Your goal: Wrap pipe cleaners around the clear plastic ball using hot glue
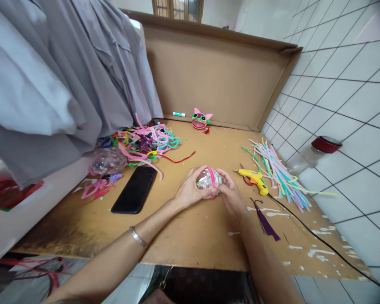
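Note:
Both of my hands hold a small clear plastic ball (208, 180) with a pink pipe cleaner wrapped around it, just above the brown cardboard work surface (190, 236). My left hand (189, 190) cups its left side, fingers curled over the top. My right hand (229, 192) grips its right side. A metal bangle sits on my left wrist.
A black phone (134, 190) lies left of my hands. Beyond it lie a tangle of coloured pipe cleaners (145, 141) and a clear ball (107, 161). A yellow glue gun (255, 178), straight pipe cleaners (280, 173), a purple tassel (266, 221) and a red-lidded jar (316, 152) are on the right. A cat-face craft (201, 119) sits at the back.

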